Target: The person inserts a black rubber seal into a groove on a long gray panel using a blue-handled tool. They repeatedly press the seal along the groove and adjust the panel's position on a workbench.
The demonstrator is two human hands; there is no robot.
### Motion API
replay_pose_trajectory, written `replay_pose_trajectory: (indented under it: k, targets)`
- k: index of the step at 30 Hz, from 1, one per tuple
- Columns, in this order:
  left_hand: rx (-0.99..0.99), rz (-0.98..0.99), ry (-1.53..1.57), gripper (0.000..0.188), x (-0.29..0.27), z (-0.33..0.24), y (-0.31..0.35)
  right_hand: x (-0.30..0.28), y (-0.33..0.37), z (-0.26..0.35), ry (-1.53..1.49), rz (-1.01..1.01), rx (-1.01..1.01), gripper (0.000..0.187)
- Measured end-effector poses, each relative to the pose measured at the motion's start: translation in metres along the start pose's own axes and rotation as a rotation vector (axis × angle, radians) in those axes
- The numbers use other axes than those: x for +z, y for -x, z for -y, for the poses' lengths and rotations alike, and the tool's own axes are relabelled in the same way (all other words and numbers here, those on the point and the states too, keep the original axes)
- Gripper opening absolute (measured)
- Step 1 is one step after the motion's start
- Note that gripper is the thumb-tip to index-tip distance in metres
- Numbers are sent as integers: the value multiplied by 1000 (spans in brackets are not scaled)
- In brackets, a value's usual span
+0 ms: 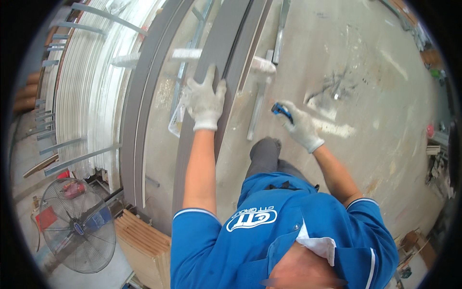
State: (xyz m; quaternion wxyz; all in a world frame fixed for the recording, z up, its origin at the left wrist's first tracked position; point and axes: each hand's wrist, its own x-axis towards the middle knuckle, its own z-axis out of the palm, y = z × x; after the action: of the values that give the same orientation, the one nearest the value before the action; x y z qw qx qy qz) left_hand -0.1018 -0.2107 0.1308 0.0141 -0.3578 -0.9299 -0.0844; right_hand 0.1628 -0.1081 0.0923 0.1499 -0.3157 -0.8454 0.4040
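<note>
My left hand point(206, 98), in a whitish work glove, lies flat with fingers spread on a long dark grey-brown plank point(215, 43). Right beside that plank runs a second dark plank point(243, 53), with a narrow gap between them. My right hand point(301, 126), also gloved, is apart from the planks, off to their right. Its fingers are closed round a small blue-and-black tool point(282, 111) that looks like a utility knife; no blade can be made out. Wrapped pale support bars point(263, 65) pass beneath the planks.
Further left stand more dark planks point(136, 120) and a large stack of white panels point(91, 91) between metal arms point(72, 145). A wire-caged fan point(77, 226) and a pile of brown boards point(144, 241) are at lower left. The stained concrete floor point(356, 159) spreads to the right.
</note>
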Motion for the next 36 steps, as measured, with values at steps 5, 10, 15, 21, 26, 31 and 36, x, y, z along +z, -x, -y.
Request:
replay_pose_trajectory:
  k: [5, 10, 15, 21, 26, 31, 36]
  targets:
    - [50, -59, -103, 60, 7, 5, 2, -21, -49, -6, -28, 53, 7, 41]
    - [70, -27, -138, 62, 10, 6, 3, -51, -96, -27, 7, 7, 58, 40]
    - [135, -56, -108, 66, 1, 0, -1, -80, -129, -47, 26, 10, 155, 40]
    - [42, 104, -95, 66, 12, -51, -78, -121, -169, -75, 102, 63, 240, 41]
    - [74, 89, -31, 61, 30, -126, -199, -154, -212, -99, 105, -4, 309, 40]
    - [86, 53, -43, 59, 48, -204, -321, -196, -251, -129, 73, -29, 352, 41]
    - [38, -11, -99, 59, 72, -273, -424, -261, -297, -187, 128, 8, 341, 42]
